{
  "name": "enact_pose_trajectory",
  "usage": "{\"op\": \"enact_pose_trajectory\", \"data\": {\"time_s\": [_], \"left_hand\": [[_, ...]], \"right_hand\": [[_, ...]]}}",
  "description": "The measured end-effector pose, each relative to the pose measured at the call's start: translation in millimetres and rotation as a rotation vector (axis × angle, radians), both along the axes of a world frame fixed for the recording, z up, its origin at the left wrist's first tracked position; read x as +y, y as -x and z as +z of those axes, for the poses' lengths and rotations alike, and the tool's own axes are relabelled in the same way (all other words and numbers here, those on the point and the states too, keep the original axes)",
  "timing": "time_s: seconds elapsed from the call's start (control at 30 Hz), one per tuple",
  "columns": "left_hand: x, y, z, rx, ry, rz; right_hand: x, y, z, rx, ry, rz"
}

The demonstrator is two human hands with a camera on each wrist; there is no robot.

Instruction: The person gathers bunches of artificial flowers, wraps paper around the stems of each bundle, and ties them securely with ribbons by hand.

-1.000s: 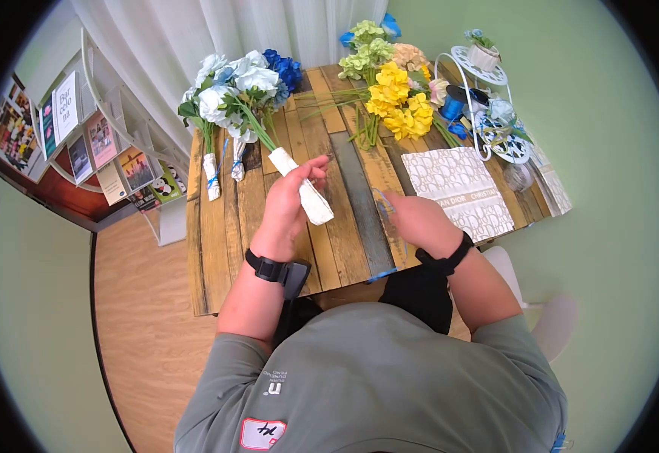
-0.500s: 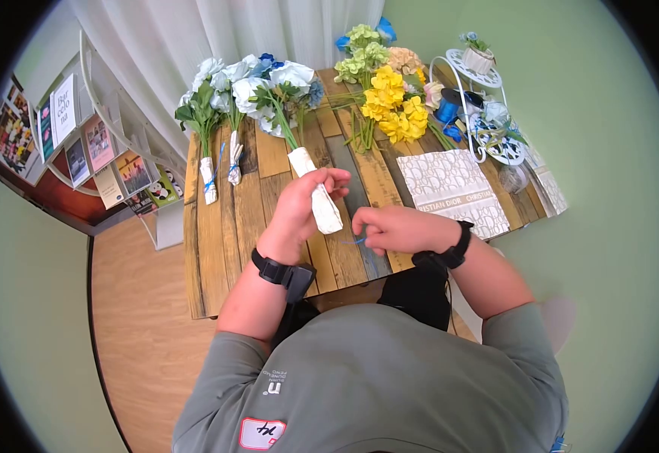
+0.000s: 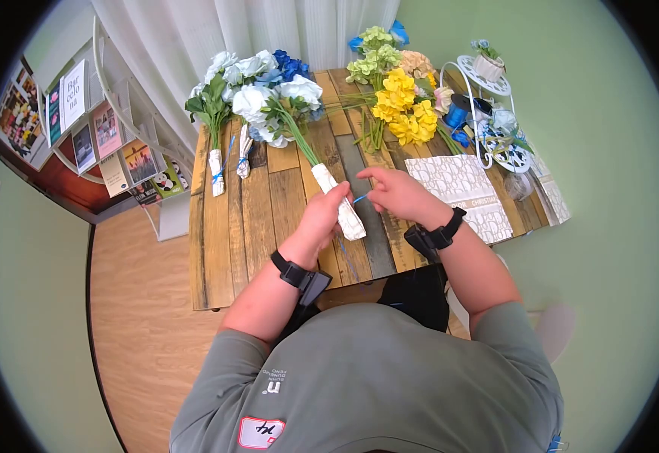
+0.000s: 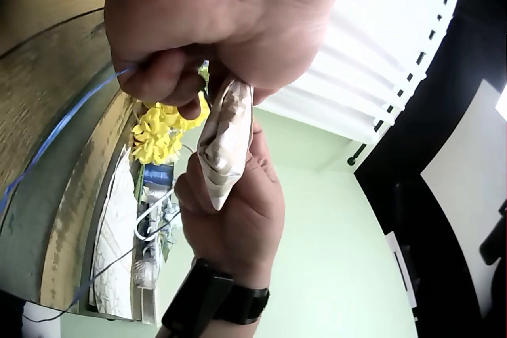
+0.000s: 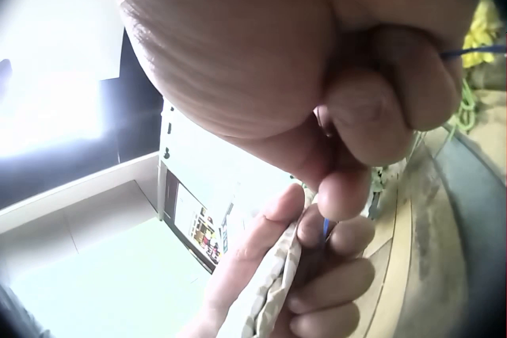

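My left hand (image 3: 320,219) grips the white paper-wrapped stems (image 3: 338,202) of a bouquet, its thumb lying along the wrap. Pale blue-white flowers (image 3: 254,104) on green stems lean away toward the back left. Just right of the wrap, my right hand (image 3: 399,196) has its fingers curled round a thin blue ribbon (image 3: 360,199). In the left wrist view a length of that blue ribbon (image 4: 67,116) trails from under the left fingers. Blue ribbon (image 5: 474,51) also comes out between the curled right fingers in the right wrist view.
Two wrapped bouquets with blue ties (image 3: 217,174) lie on the left of the wooden table (image 3: 250,219). Yellow flowers (image 3: 405,109) and green ones stand at the back. Patterned paper (image 3: 461,192) lies on the right, near a white wire stand (image 3: 512,160) and a blue ribbon spool (image 3: 456,113).
The left hand has shifted right with the bouquet, and its thumb now lies over the wrap. My right hand came up from the table's front to beside the wrap, bringing the ribbon.
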State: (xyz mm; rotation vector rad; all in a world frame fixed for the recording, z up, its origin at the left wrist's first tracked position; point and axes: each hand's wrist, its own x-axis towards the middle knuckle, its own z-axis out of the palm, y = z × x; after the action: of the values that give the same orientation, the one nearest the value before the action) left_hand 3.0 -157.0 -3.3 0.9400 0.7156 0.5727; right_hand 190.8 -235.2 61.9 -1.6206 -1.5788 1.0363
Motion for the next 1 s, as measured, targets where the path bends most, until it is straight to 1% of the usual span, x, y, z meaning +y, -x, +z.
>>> {"op": "enact_pose_trajectory", "data": {"time_s": [0.07, 0.1, 0.17, 0.2, 0.27, 0.3, 0.37, 0.4, 0.43, 0.5, 0.53, 0.57, 0.63, 0.67, 0.7, 0.77, 0.9, 0.97, 1.0], "left_hand": [[2, 1, 0, 0.009, -0.037, -0.005], [3, 1, -1, 0.006, -0.035, -0.006], [5, 0, -3, -0.008, -0.072, 0.006], [7, -1, -5, -0.01, -0.072, 0.003], [8, -2, -9, 0.078, -0.116, 0.027], [9, -1, -10, 0.076, -0.116, 0.026], [9, 1, -12, 0.096, -0.103, -0.003], [9, 1, -12, 0.095, -0.103, -0.003], [8, 2, -12, 0.092, -0.09, 0.005], [9, 1, -13, 0.086, -0.078, 0.019], [9, -1, -14, 0.087, -0.062, 0.06], [10, -3, -15, 0.088, -0.044, 0.101], [15, -5, -21, 0.078, -0.04, 0.111], [17, -6, -24, 0.07, -0.037, 0.119], [18, -6, -25, 0.071, -0.037, 0.121], [18, -9, -26, 0.098, -0.048, 0.14], [17, -11, -28, 0.103, -0.066, 0.132], [15, -13, -25, 0.104, -0.084, 0.148], [15, -16, -25, 0.102, -0.087, 0.143]], "right_hand": [[-5, -4, 3, -0.306, -0.06, -0.007], [-6, -7, 3, -0.308, -0.059, -0.007], [-5, -14, 6, -0.473, -0.038, 0.058], [-6, -15, 8, -0.476, -0.037, 0.056], [-7, -18, 15, -0.145, -0.099, -0.034], [-7, -20, 19, -0.148, -0.099, -0.035], [-6, -26, 29, 0.12, -0.1, -0.21], [-7, -28, 33, 0.153, -0.129, -0.262], [-12, -31, 40, 0.152, -0.129, -0.26], [-23, -38, 59, 0.458, -0.127, -0.332], [-28, -37, 66, 0.552, -0.187, -0.322], [-31, -37, 69, 0.552, -0.186, -0.32], [-36, -34, 74, 0.582, -0.453, -0.351], [-38, -30, 78, 0.548, -0.494, -0.376], [-40, -23, 84, 0.549, -0.493, -0.374], [-45, -13, 98, 0.557, -0.571, -0.348], [-52, -6, 132, 0.545, -0.648, -0.335], [-58, 1, 145, 0.539, -0.634, -0.285], [-64, 0, 148, 0.512, -0.601, -0.184]]}}
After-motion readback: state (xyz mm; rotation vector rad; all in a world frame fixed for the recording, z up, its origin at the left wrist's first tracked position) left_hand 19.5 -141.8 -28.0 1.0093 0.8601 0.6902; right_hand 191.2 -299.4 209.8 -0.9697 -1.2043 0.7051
